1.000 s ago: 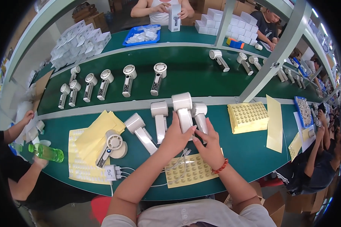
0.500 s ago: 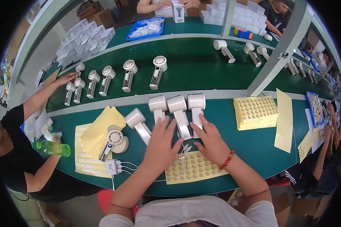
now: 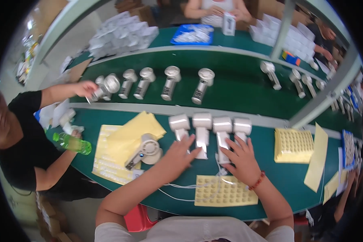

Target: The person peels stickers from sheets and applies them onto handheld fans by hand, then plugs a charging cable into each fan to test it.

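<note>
Four white handheld fans lie side by side in front of me, heads away from me. My left hand [image 3: 181,158] rests its fingers on the handle of the leftmost fan [image 3: 179,123], with its thumb reaching toward the second fan [image 3: 202,131]. Fingers spread, my right hand [image 3: 243,162] lies over the handles of the third fan [image 3: 222,135] and the rightmost fan [image 3: 242,126]. Neither hand is wrapped round anything. White cables [image 3: 181,186] run below the hands, across a yellow sticker sheet [image 3: 207,197].
Left of me, another fan [image 3: 150,147] lies by yellow sheets [image 3: 125,137]. A sticker stack [image 3: 293,145] is at right. Beyond a rail, more fans [image 3: 172,82] sit on a green belt [image 3: 234,88]. A co-worker's hand [image 3: 86,88] holds a fan; a green bottle [image 3: 72,143] is nearby.
The leftmost fan, tilted and apart before, now lies in line with the other three. My left hand moved with it. The co-worker at left has lifted a fan. The whole view has shifted.
</note>
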Demonstrator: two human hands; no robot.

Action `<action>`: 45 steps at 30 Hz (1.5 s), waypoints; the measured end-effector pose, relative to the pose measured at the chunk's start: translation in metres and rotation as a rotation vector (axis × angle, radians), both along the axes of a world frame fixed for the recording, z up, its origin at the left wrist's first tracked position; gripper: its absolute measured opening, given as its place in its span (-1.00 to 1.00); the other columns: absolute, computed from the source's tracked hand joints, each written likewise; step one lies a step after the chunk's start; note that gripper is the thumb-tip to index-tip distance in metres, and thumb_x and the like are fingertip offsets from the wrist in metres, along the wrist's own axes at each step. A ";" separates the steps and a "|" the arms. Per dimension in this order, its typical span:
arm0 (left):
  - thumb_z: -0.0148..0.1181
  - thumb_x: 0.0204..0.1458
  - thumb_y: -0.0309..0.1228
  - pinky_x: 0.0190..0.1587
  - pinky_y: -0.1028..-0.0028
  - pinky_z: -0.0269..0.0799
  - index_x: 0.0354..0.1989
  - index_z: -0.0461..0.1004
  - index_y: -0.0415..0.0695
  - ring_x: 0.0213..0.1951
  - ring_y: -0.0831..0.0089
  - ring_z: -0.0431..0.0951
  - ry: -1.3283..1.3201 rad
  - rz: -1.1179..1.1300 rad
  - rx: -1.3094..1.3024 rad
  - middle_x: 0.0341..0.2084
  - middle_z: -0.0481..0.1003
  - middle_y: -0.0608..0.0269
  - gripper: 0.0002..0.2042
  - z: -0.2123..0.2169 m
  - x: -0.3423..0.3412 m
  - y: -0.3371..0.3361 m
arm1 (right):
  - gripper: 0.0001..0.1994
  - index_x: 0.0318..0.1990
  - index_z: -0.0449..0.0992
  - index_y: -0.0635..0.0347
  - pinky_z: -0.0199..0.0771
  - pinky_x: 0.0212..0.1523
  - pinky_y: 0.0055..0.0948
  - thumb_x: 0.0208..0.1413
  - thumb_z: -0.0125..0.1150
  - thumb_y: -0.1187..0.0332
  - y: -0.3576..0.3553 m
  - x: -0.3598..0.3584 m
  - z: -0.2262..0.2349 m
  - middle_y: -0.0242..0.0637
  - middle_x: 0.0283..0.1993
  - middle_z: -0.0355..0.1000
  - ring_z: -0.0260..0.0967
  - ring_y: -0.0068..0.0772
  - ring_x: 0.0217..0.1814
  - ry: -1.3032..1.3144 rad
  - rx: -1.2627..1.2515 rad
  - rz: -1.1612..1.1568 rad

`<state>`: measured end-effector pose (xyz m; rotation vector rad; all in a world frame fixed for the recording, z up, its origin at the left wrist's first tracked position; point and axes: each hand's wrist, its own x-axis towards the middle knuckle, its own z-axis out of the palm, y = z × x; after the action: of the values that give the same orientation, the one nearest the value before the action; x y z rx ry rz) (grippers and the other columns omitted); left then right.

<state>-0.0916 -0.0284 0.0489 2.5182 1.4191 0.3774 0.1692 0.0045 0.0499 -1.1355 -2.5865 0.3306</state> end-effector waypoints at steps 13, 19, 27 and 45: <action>0.24 -0.13 -0.44 0.19 0.30 0.13 0.20 0.11 -0.17 0.18 0.07 0.18 0.071 0.628 -0.049 0.12 0.21 -0.06 -0.34 0.045 -0.178 -0.021 | -0.70 -0.16 0.45 0.18 0.09 0.20 -0.16 -0.15 0.21 0.54 0.007 -0.005 0.011 -0.19 0.12 0.25 0.04 0.01 0.25 0.300 -0.023 -0.170; 0.31 -0.22 -0.39 0.02 0.30 0.30 0.04 0.30 -0.25 -0.05 0.10 0.40 -0.126 0.868 -0.087 -0.12 0.40 -0.07 -0.43 0.002 -0.214 -0.016 | -0.72 -0.17 0.45 0.18 0.10 0.19 -0.17 -0.13 0.18 0.55 0.003 -0.020 0.010 -0.21 0.10 0.27 0.05 0.01 0.24 0.299 -0.027 -0.146; 0.40 -0.31 -0.43 -0.16 0.36 0.39 -0.07 0.37 -0.23 -0.25 0.23 0.43 -0.523 0.819 0.320 -0.32 0.37 0.08 -0.46 0.045 -0.106 -0.021 | -0.63 0.03 0.32 0.25 0.23 0.12 -0.39 0.01 0.11 0.54 -0.013 -0.050 0.015 -0.22 0.07 0.27 0.26 -0.35 0.08 0.862 -0.668 -0.113; 0.20 -0.05 -0.41 0.19 0.19 0.06 0.19 0.14 -0.14 0.20 -0.06 0.08 -0.365 0.399 -0.012 0.16 0.07 -0.14 -0.42 0.000 0.037 -0.026 | -0.70 -0.17 0.45 0.28 0.42 -0.33 -0.62 0.12 0.11 0.19 0.027 0.071 0.009 -0.41 -0.35 0.43 0.36 -0.67 -0.34 0.920 -0.748 -0.683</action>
<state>-0.0548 -0.0545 0.0487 2.0048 1.7441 0.8441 0.2398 0.0312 0.0587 -1.5005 -1.1896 1.3199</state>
